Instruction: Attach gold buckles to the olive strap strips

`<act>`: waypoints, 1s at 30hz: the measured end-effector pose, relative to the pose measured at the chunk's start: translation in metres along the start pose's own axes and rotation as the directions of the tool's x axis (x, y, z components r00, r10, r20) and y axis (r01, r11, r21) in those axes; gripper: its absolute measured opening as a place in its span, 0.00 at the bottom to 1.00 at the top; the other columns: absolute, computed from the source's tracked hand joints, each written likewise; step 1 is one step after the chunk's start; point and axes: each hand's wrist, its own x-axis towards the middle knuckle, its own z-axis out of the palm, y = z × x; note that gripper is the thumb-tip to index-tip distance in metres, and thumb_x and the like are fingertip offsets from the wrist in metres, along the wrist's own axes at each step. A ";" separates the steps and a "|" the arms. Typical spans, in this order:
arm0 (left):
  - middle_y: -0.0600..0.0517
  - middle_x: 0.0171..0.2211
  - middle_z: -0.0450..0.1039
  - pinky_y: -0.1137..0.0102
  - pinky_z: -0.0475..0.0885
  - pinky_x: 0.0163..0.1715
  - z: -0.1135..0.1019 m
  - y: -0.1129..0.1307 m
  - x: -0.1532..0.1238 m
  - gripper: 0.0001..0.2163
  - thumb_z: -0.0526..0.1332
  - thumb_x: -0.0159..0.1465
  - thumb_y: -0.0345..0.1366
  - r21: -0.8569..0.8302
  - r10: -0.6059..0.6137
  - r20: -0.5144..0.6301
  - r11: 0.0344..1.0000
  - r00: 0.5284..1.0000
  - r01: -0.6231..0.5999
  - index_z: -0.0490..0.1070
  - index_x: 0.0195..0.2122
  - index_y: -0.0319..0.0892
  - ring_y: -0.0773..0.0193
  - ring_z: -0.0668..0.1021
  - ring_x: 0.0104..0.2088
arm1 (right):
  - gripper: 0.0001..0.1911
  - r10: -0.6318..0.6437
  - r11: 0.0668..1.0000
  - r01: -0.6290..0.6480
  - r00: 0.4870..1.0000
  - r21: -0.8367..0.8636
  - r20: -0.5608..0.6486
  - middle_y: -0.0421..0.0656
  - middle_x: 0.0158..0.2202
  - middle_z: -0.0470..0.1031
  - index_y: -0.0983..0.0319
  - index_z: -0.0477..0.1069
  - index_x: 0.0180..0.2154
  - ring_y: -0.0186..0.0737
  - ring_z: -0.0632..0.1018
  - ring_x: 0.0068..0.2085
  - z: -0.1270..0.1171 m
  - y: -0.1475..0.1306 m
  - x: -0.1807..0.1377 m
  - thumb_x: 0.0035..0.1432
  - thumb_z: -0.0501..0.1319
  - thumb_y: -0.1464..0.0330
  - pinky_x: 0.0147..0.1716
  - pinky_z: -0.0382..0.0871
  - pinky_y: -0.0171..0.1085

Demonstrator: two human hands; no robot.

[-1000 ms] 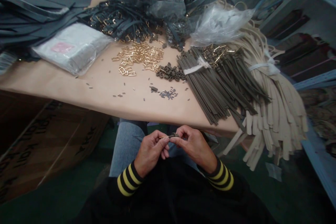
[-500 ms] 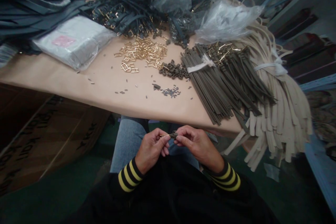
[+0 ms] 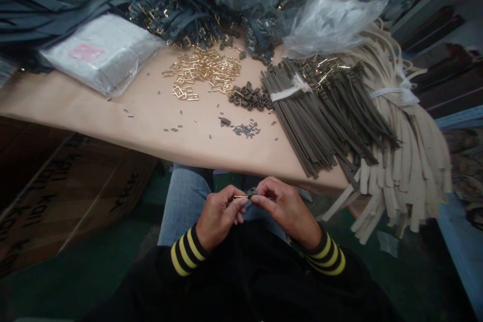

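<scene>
Over my lap, just below the table's front edge, both hands meet at a small piece of work. My left hand is closed, pinching a gold buckle between thumb and fingers. Fingertips of my right hand are pressed together on a short dark olive strap piece at the buckle's right end. How the two pieces are joined is too small to make out. On the table lie a pile of gold buckles, a heap of olive strap loops and scattered small grey metal bits.
Tied olive straps lie right of the piles, with beige straps hanging over the table edge. A plastic-wrapped packet sits at left. Dark straps with buckles and clear plastic fill the back. A cardboard box stands below left.
Both hands have barely moved; the buckle and strap piece have shifted slightly to the right, still held. The camera view has shifted a little.
</scene>
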 end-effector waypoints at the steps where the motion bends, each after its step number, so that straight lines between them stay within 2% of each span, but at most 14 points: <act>1: 0.57 0.17 0.65 0.79 0.65 0.15 0.000 0.000 0.000 0.06 0.55 0.56 0.34 0.014 0.015 0.007 1.000 1.000 -0.015 0.65 0.25 0.37 0.74 0.69 0.15 | 0.08 0.025 0.999 -0.025 1.000 0.030 0.004 0.38 0.22 0.64 0.62 0.61 0.21 0.33 0.68 0.26 0.000 0.000 0.000 0.48 0.58 0.72 0.26 0.62 0.33; 3: 0.57 0.17 0.65 0.79 0.65 0.15 0.000 0.001 0.000 0.06 0.55 0.56 0.34 0.001 0.022 0.015 1.000 1.000 -0.022 0.65 0.26 0.37 0.74 0.69 0.15 | 0.08 0.102 0.976 -0.113 0.992 0.188 0.068 0.37 0.21 0.65 0.62 0.59 0.22 0.33 0.70 0.24 0.001 0.000 0.001 0.47 0.59 0.71 0.25 0.64 0.33; 5: 0.57 0.17 0.66 0.79 0.64 0.15 -0.001 0.001 0.000 0.06 0.55 0.57 0.34 -0.044 0.006 0.017 0.999 1.000 -0.005 0.65 0.26 0.37 0.74 0.69 0.15 | 0.08 0.164 0.907 -0.209 0.975 0.365 0.150 0.35 0.20 0.65 0.61 0.58 0.25 0.33 0.72 0.24 0.002 0.000 0.001 0.46 0.59 0.70 0.24 0.66 0.32; 7: 0.57 0.17 0.66 0.79 0.64 0.14 -0.001 0.000 0.001 0.07 0.55 0.56 0.35 -0.087 -0.012 0.035 0.996 0.999 0.015 0.64 0.26 0.37 0.75 0.68 0.14 | 0.09 0.187 0.854 -0.254 0.964 0.455 0.188 0.35 0.21 0.66 0.61 0.59 0.28 0.33 0.73 0.24 0.003 0.000 0.001 0.45 0.60 0.70 0.24 0.68 0.32; 10: 0.57 0.17 0.66 0.79 0.63 0.13 -0.002 -0.001 0.001 0.06 0.54 0.56 0.35 -0.112 -0.022 0.076 0.993 0.997 0.030 0.64 0.26 0.37 0.74 0.69 0.14 | 0.08 0.172 0.870 -0.232 0.970 0.435 0.172 0.36 0.22 0.67 0.62 0.63 0.29 0.32 0.73 0.25 0.003 0.001 0.002 0.45 0.60 0.70 0.26 0.68 0.32; 14: 0.57 0.17 0.66 0.79 0.63 0.14 -0.002 0.001 0.000 0.07 0.54 0.56 0.35 -0.047 0.004 0.074 0.999 0.997 0.000 0.64 0.25 0.37 0.74 0.69 0.14 | 0.04 0.087 0.944 -0.119 0.989 0.307 0.117 0.39 0.25 0.69 0.64 0.68 0.28 0.33 0.72 0.26 0.002 0.002 0.001 0.46 0.60 0.70 0.26 0.68 0.32; 18: 0.57 0.16 0.66 0.79 0.64 0.14 -0.002 0.001 0.000 0.07 0.55 0.56 0.35 -0.006 0.034 0.073 0.999 0.997 -0.034 0.65 0.24 0.37 0.74 0.69 0.14 | 0.03 0.015 0.975 -0.036 0.995 0.221 0.094 0.41 0.27 0.69 0.64 0.71 0.28 0.33 0.72 0.27 0.001 0.001 0.001 0.47 0.60 0.71 0.26 0.68 0.32; 25: 0.56 0.18 0.68 0.78 0.64 0.14 0.000 -0.002 0.001 0.05 0.54 0.56 0.34 -0.151 -0.018 0.065 0.988 0.998 0.028 0.64 0.26 0.37 0.74 0.69 0.14 | 0.09 -0.001 0.936 -0.060 0.985 0.347 0.172 0.43 0.35 0.69 0.63 0.73 0.35 0.32 0.74 0.30 -0.005 -0.001 0.000 0.51 0.57 0.71 0.29 0.71 0.32; 30: 0.54 0.20 0.69 0.77 0.65 0.14 -0.001 -0.002 0.002 0.07 0.53 0.57 0.35 -0.143 0.000 0.105 0.990 0.995 0.015 0.65 0.27 0.36 0.73 0.70 0.15 | 0.08 0.063 0.923 -0.124 0.983 0.365 0.175 0.42 0.31 0.69 0.64 0.72 0.34 0.32 0.74 0.27 -0.004 0.003 0.001 0.49 0.58 0.71 0.27 0.71 0.32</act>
